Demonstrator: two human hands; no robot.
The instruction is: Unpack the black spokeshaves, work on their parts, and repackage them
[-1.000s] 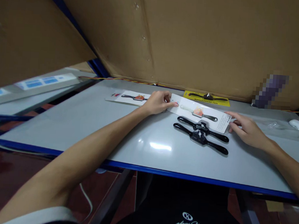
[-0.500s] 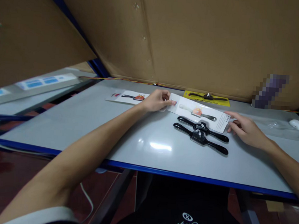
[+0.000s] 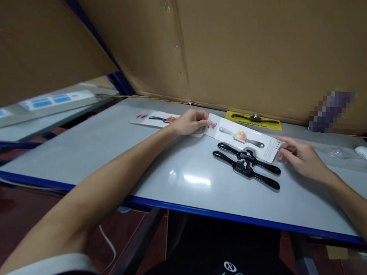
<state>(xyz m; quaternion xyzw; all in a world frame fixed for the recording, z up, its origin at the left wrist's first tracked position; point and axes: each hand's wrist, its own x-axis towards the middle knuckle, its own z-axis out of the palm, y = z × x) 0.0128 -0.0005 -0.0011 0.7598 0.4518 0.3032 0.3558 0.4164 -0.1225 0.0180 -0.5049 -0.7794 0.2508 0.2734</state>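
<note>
Brown corrugated cardboard sheets (image 3: 255, 50) rise behind the person's two hands, matt and creased. Beneath the hands spreads a smooth grey table (image 3: 113, 149) with a blue edge, glossy enough to throw back a lamp's glare.

Between the hands lies a long white printed card (image 3: 243, 137), flat and thin, bearing a picture of a two-handled tool. The left hand (image 3: 189, 122) pinches the card's left end between thumb and curled fingers; the right hand (image 3: 298, 156) holds its right end with fingertips closed on the edge. The card looks slightly raised from the table, though how far cannot be told.

Just nearer the person than the card lie two black spokeshaves (image 3: 247, 165), glossy metal with slender curved handles, side by side and almost parallel. Beyond the left hand a second white card (image 3: 156, 119) lies flat. Beyond the held card rests a yellow card (image 3: 254, 120) carrying a black tool. Past the right hand sit a clear plastic bag (image 3: 339, 156) and a small white rounded object (image 3: 365, 153).
</note>
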